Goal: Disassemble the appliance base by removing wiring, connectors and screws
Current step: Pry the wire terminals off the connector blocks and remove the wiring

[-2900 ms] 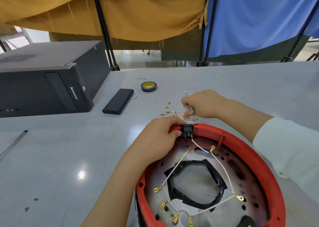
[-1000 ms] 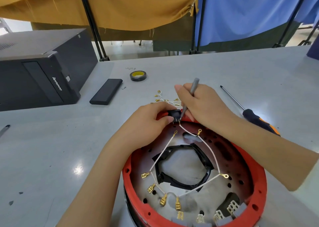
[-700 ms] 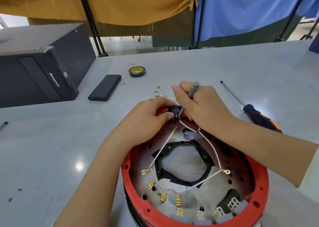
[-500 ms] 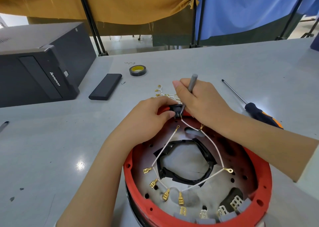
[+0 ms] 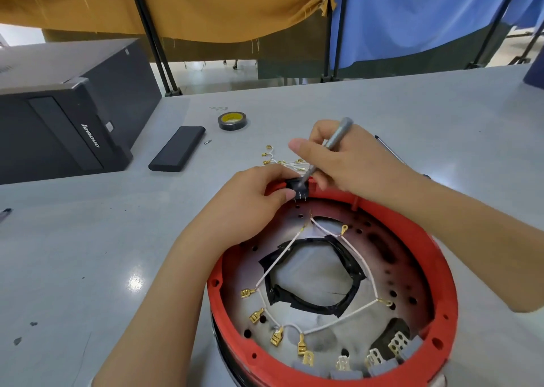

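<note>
The round appliance base with a red rim (image 5: 435, 269) lies upside down in front of me. White wires (image 5: 362, 266) with brass spade connectors (image 5: 276, 336) lie loose inside it, around a black taped ring (image 5: 350, 295). At the rim's far edge my left hand (image 5: 250, 207) pinches a small black switch block (image 5: 300, 191). My right hand (image 5: 344, 163) grips a thin grey tool (image 5: 332, 142) like a pen, its tip on the top of the switch block. The wire ends hang just below the block, apart from its pins.
A bundle of removed wires with brass terminals (image 5: 279, 161) lies beyond the base. Further back sit a roll of black tape (image 5: 232, 120), a flat black case (image 5: 178, 152) and a black computer tower (image 5: 64, 113). A screwdriver shaft (image 5: 388, 151) shows behind my right wrist.
The two white wires have come off the switch block and dropped into the base. My right hand has tilted the grey tool further right. The view moved slightly closer.
</note>
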`<move>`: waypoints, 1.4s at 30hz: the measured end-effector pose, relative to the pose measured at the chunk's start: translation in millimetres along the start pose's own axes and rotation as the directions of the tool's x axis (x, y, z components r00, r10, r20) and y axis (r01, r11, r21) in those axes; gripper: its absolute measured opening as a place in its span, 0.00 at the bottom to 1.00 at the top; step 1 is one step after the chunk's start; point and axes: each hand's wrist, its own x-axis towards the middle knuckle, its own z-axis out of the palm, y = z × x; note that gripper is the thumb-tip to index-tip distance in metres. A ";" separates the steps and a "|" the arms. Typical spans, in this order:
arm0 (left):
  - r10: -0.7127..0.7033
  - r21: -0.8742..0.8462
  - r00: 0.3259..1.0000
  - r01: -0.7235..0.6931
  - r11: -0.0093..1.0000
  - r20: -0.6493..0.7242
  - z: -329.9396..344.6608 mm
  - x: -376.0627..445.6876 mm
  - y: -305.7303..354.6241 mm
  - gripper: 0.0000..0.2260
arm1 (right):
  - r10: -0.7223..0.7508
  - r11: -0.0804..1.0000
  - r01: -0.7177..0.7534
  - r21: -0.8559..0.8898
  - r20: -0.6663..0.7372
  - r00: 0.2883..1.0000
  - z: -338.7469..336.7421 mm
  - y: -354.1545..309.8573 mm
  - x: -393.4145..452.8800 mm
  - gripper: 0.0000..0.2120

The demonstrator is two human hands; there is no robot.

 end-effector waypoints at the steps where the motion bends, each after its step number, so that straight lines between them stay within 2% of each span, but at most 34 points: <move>1: 0.001 0.007 1.000 -0.001 1.000 0.001 0.0 0.3 0.1 0.11 | -0.008 1.000 0.007 0.029 0.040 0.999 -5.6 -2.4 -4.4 0.14; 2: -0.001 0.011 1.000 0.001 1.000 0.000 0.1 0.4 0.2 0.11 | -0.014 0.999 0.010 0.047 0.089 0.996 -10.7 -3.9 -9.9 0.13; 5: 0.001 0.004 1.000 -0.001 1.000 -0.004 0.3 0.3 0.0 0.11 | 0.028 0.999 -0.034 0.022 0.231 0.973 -20.8 -8.7 -30.1 0.19; 7: -0.002 0.013 1.000 0.002 1.000 0.002 0.5 0.2 -0.1 0.11 | 0.030 0.999 -0.026 -0.019 0.328 0.944 -23.9 -10.7 -43.4 0.16; 9: -0.013 0.015 1.000 0.013 1.000 0.002 0.3 0.5 0.2 0.12 | -0.018 0.995 0.060 -0.079 0.451 0.892 -27.7 -14.2 -55.2 0.07; 13: -0.020 0.007 1.000 0.020 1.000 0.002 -0.5 0.3 1.7 0.12 | 0.025 0.969 0.144 -0.203 0.656 0.754 -30.3 -27.1 -72.8 0.14; 16: -0.025 0.011 1.000 0.025 1.000 0.000 -0.5 0.4 1.4 0.12 | 0.075 0.930 0.210 -0.302 0.714 0.696 -23.1 -26.6 -78.4 0.15; 18: -0.030 0.008 1.000 0.030 1.000 -0.003 0.0 0.5 0.4 0.12 | 0.093 0.943 0.169 -0.288 0.713 0.695 -19.1 -24.4 -79.5 0.15; 20: -0.032 0.010 0.999 0.032 0.999 -0.007 0.0 0.9 -0.3 0.12 | 0.080 0.960 0.127 -0.250 0.679 0.730 -18.7 -23.2 -80.5 0.17; 24: -0.024 -0.010 1.000 0.024 1.000 0.007 -2.0 1.8 1.8 0.12 | -0.030 0.965 0.162 -0.209 0.521 0.853 -41.7 -28.3 -74.9 0.17; 28: -0.028 -0.032 1.000 0.028 0.999 0.015 -1.8 -1.7 4.4 0.12 | -0.155 0.988 0.156 0.017 0.265 0.952 -71.6 -33.1 -61.1 0.20; 32: 0.004 0.015 1.000 -0.004 1.000 0.010 -3.9 -3.6 7.5 0.13 | -0.185 0.933 0.174 0.315 0.005 0.983 -86.7 -29.0 -42.6 0.19; 34: -0.008 0.045 1.000 0.008 0.999 0.002 -4.4 -3.4 7.7 0.13 | -0.145 0.863 0.158 0.480 -0.064 0.987 -91.5 -23.1 -26.5 0.17; 36: -0.011 0.053 1.000 0.012 0.999 -0.008 -3.9 -3.6 6.7 0.13 | -0.092 0.813 0.142 0.565 -0.116 0.989 -90.4 -12.9 -5.7 0.17; 38: -0.011 0.059 1.000 0.012 0.998 -0.013 -2.8 -3.9 5.2 0.13 | -0.040 0.844 0.113 0.524 -0.149 0.988 -80.5 0.6 16.0 0.18; 42: -0.030 0.050 0.999 0.031 0.998 -0.019 -0.3 -3.0 0.3 0.12 | 0.060 0.958 -0.017 0.287 -0.142 0.988 -38.1 40.2 48.6 0.18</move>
